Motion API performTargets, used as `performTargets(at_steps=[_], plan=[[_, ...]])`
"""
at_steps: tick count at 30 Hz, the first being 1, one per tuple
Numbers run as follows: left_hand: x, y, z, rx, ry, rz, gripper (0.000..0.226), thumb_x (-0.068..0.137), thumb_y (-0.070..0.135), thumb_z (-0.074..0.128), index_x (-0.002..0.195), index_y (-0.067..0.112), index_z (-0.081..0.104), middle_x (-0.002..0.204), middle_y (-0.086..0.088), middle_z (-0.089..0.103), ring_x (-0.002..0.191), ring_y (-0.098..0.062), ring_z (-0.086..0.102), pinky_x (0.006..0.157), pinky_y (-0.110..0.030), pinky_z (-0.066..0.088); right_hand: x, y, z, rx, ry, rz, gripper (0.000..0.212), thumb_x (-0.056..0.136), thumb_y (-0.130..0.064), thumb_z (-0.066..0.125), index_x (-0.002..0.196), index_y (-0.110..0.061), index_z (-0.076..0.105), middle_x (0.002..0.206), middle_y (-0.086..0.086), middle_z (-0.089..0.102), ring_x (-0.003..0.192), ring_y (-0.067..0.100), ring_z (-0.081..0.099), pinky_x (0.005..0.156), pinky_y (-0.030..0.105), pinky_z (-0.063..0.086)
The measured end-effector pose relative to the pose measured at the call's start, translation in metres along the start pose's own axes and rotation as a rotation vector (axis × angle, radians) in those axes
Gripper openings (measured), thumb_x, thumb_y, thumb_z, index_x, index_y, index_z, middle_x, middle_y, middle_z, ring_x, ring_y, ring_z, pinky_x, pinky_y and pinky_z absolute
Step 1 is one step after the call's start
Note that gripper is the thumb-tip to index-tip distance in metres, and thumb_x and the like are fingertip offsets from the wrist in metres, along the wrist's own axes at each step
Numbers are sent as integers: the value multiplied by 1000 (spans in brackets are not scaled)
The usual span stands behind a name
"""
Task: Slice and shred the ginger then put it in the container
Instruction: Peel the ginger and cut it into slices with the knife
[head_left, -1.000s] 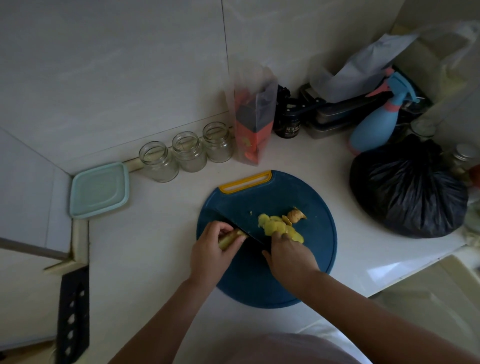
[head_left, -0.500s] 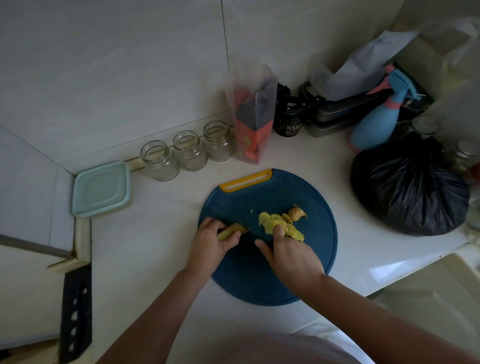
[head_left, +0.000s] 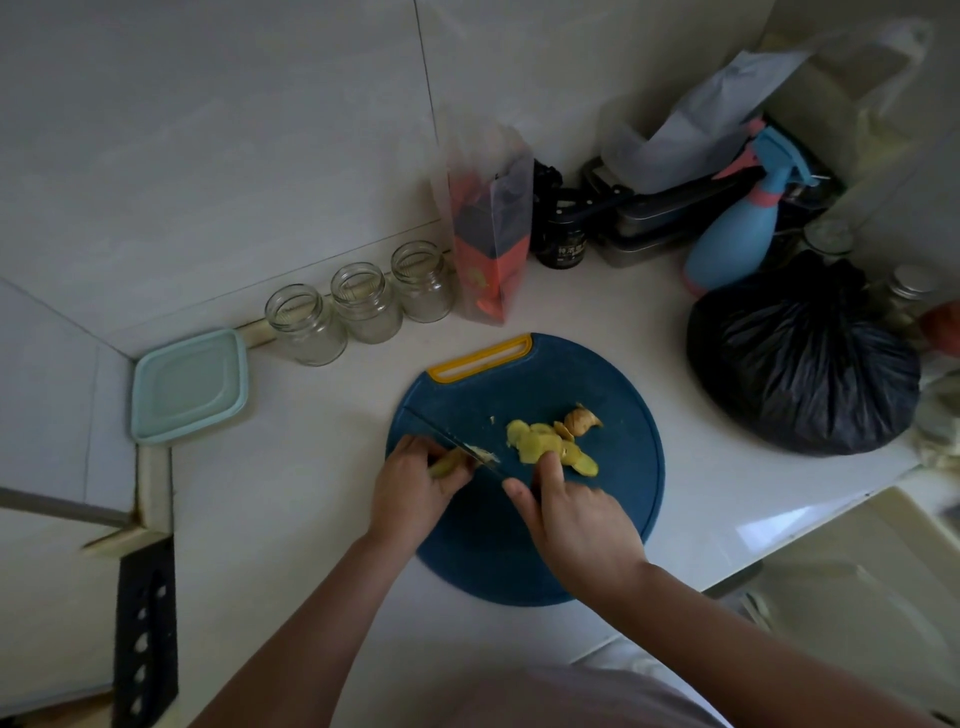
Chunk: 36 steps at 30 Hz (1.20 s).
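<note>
Hands work over the near half of the round blue cutting board (head_left: 623, 519). Left hand (head_left: 415, 488), at the board's left edge, curls its fingers round the uncut ginger stub (head_left: 445, 464) and pins it down. Right hand (head_left: 576, 519), near the board's centre, is closed round the handle of a knife (head_left: 441, 435); the dark blade runs away to the left, its edge against the stub's cut face, with pale fibres clinging to it.

Just beyond the right hand, right of the board's centre, lies a pile of ginger slices (head_left: 535, 446), with a knobbly offcut (head_left: 582, 418) at its far end.

Handling, as judged: ginger is light, stiff and fibrous, and its wet cut faces are probably slippery. The short stub is best held at the end away from the blade, fingertips tucked. Thin slices may stick to the blade and are easier stacked flat or scooped.

Farther off, well to the board's left, sits the pale green container (head_left: 187, 384), lid on. Three glass jars (head_left: 366, 301) stand beyond the board's far-left rim.
</note>
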<state>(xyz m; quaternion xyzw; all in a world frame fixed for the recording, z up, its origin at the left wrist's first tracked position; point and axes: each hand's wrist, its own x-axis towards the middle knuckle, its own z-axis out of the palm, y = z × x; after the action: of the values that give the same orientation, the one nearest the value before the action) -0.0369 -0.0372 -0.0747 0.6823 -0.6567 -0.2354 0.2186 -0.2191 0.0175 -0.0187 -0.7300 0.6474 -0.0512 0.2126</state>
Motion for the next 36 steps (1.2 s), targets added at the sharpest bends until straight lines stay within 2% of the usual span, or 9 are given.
performTargets(at_steps=[4,10,15,18,23,27,33,36], plan=[[0,2,-1,-15,-8,-13,34,77,37,75,87,7,64,86,-1,52,76,-22,56,60,-25,31,-1,0,0,86,12,29,46,97,-57,17,108,-17,38,66,-6,47,72,26,61,63,38,47],[-1,2,-3,-5,-37,-2,34,78,33,75,92,5,64,92,-7,56,81,-24,58,63,-25,33,-1,-1,0,91,19,58,49,96,-60,17,103,-18,40,69,-3,53,71,24,62,61,36,47],[-3,5,-4,-9,-46,-2,35,78,34,75,91,4,62,89,0,49,80,-24,58,63,-25,34,1,-1,-3,79,-78,131,66,86,-71,12,66,-15,42,61,1,48,62,23,53,60,32,39],[-4,6,-5,-26,-59,0,33,79,31,74,94,4,62,90,0,50,83,-26,59,65,-24,34,3,-1,-4,79,-123,155,70,87,-71,16,57,-13,42,57,3,46,58,22,48,60,32,38],[-4,4,-4,-48,-62,33,39,78,28,75,108,7,63,106,-8,59,95,-27,61,71,-26,41,4,0,-3,46,-139,104,72,78,-73,6,55,-14,40,54,3,44,54,22,46,58,32,37],[-5,2,-1,-25,-63,35,41,77,30,77,107,7,63,107,-10,57,95,-29,60,72,-27,41,5,7,2,130,-187,130,73,75,-74,6,54,-13,40,52,3,44,51,20,44,59,35,43],[-4,-2,1,-52,-75,25,45,77,28,77,114,7,61,111,-10,59,102,-29,60,79,-32,48,5,7,6,88,-227,125,72,75,-73,5,55,-13,40,55,3,46,58,24,50,62,35,45],[-5,-2,3,-38,-53,35,51,75,31,78,116,7,61,112,-9,59,104,-29,59,79,-29,46,6,7,6,78,-251,131,72,75,-73,5,55,-14,41,56,3,46,59,23,51,63,36,46]])
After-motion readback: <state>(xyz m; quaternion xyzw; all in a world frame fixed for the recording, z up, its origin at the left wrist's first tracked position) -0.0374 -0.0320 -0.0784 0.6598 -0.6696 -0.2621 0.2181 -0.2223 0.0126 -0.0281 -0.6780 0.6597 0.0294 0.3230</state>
